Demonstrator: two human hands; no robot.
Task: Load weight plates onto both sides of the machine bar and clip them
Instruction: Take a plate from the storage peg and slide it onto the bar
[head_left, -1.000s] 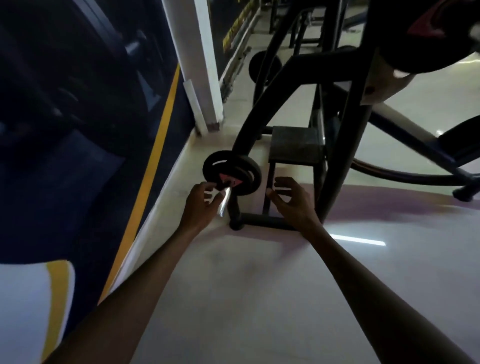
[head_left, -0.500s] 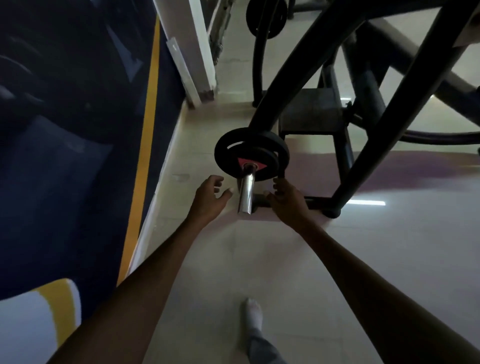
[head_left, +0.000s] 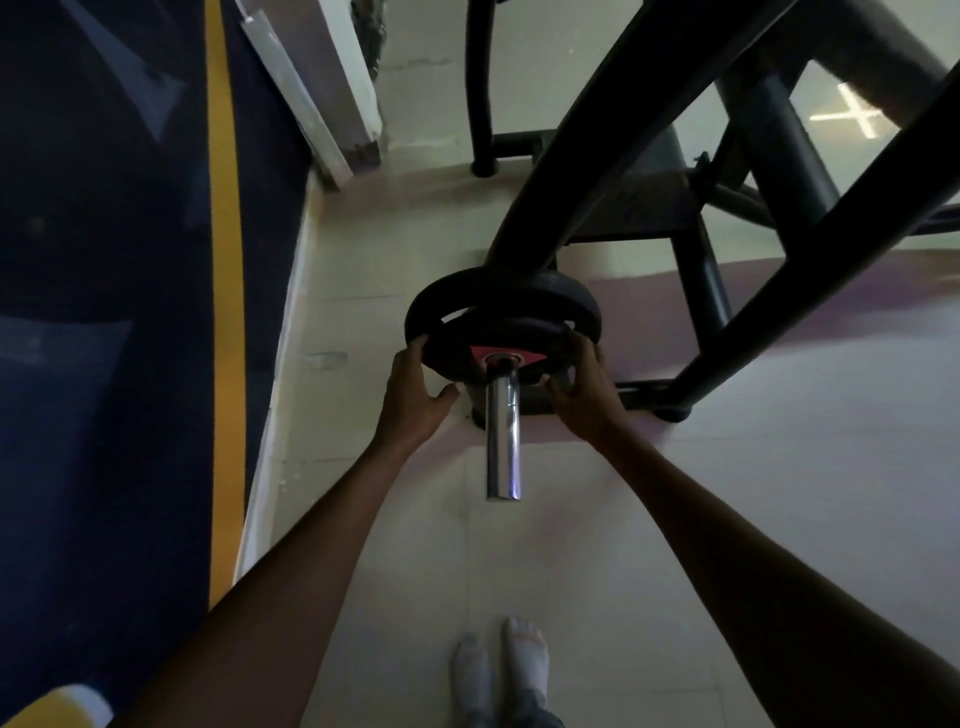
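Both hands have closed in since a moment ago: the left hand (head_left: 415, 400) and right hand (head_left: 584, 395) now grip opposite edges of the smaller black round weight plate (head_left: 483, 340), fingers curled over its rim. It sits on the shiny chrome machine bar (head_left: 503, 441), against a larger black plate (head_left: 519, 293) behind it.

Weight plates (head_left: 501, 317) black, the near one with a pinkish-red triangular label (head_left: 506, 358) at its hub. Bar sleeve (head_left: 503, 441) polished chrome, bluish glint near the tip. Machine frame (head_left: 613, 150) matte black throughout. Floor (head_left: 597, 545) pale cream tile, with a mauve-tinted band under the machine. Wall panel (head_left: 104, 312) deep navy, crossed by one yellow-orange vertical stripe (head_left: 227, 312). Pillar (head_left: 343, 62) white. Socks (head_left: 501, 670) white to light grey.
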